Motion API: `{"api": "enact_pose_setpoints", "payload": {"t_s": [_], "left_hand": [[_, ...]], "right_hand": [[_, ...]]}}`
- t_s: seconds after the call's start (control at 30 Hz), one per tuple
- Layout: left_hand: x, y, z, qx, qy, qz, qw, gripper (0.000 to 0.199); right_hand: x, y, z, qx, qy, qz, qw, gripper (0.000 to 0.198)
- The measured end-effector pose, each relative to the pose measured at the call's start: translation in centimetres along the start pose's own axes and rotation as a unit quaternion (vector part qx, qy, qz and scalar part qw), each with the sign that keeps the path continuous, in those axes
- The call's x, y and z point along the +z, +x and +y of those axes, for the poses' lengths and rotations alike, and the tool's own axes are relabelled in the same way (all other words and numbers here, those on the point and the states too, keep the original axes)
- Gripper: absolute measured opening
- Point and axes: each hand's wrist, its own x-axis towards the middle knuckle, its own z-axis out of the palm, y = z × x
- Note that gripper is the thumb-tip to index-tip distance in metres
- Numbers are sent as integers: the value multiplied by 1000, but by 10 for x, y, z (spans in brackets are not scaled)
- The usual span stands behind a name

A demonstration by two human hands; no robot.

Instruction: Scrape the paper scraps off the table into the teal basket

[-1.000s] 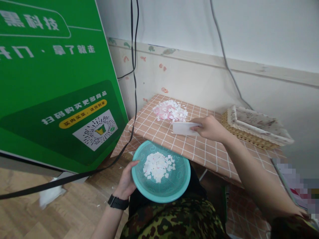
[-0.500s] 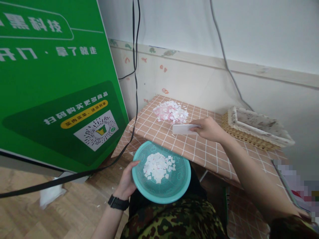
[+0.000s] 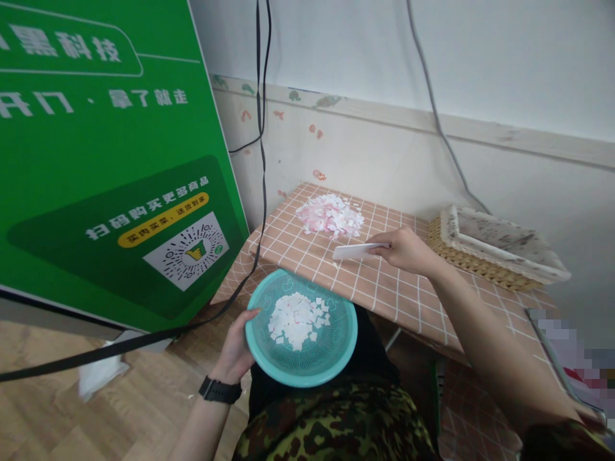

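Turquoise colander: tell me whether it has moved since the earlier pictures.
Yes: the turquoise colander has shifted slightly toward picture left, against the checked tablecloth.

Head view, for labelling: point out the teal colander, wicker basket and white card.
Teal colander (image 3: 312, 363), head view: inner wall.
Wicker basket (image 3: 480, 264), head view: front woven wall.
White card (image 3: 353, 251), head view: flat face.

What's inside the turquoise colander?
A loose heap of small white pieces sits on the bottom of the turquoise colander, with bare mesh showing around it. The mesh beneath the heap is covered, so anything buried there can't be seen.
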Motion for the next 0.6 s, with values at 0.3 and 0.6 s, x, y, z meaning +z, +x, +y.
{"api": "enact_pose_setpoints", "payload": {"t_s": [0.3, 0.6], "left_hand": [[-13, -1, 15, 18, 3, 14, 1000, 17], [-15, -6, 25, 25, 0, 46, 999, 17]], "right_hand": [[17, -28, 5, 32, 100, -5, 994, 26], [-13, -37, 29, 59, 110, -111, 986, 19]]}}
